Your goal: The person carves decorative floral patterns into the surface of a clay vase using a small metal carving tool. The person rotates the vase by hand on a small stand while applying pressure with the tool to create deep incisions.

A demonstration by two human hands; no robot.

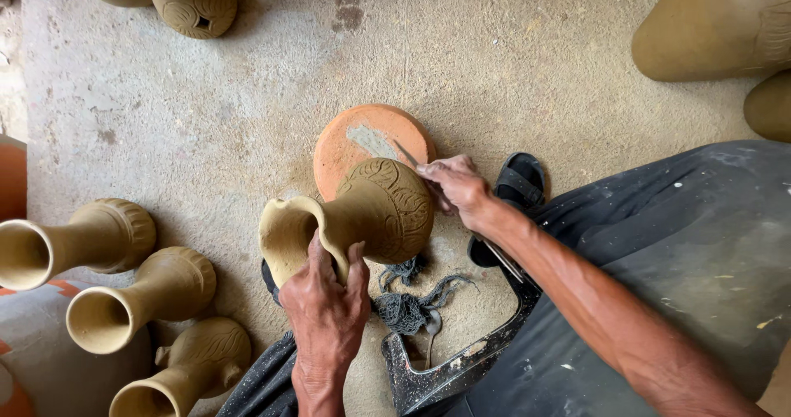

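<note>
Dark, clay-spattered trousers fill the lower right, nearest the lens, with one black sandal beside them on the floor. One unfired clay vase lies tilted in the middle, its flared mouth toward the lower left and its round, carved belly resting against a single flat orange clay disc. The left hand is clamped around the vase's narrow neck, fingers wrapped from below. The right hand is pinched closed on one thin metal carving tool, whose tip meets the belly's upper edge.

Three more vases of the same tan, matte clay stand grouped at the lower left, mouths open toward the camera, each with scrolled relief on its body. One further carved vase lies at the top left, and two large smooth clay forms sit at the upper right. A frayed dark rag lies under the vase, just beside a black plastic piece smeared with clay.

Everything rests on a rough, sandy concrete floor, pale grey-brown and dusty.
</note>
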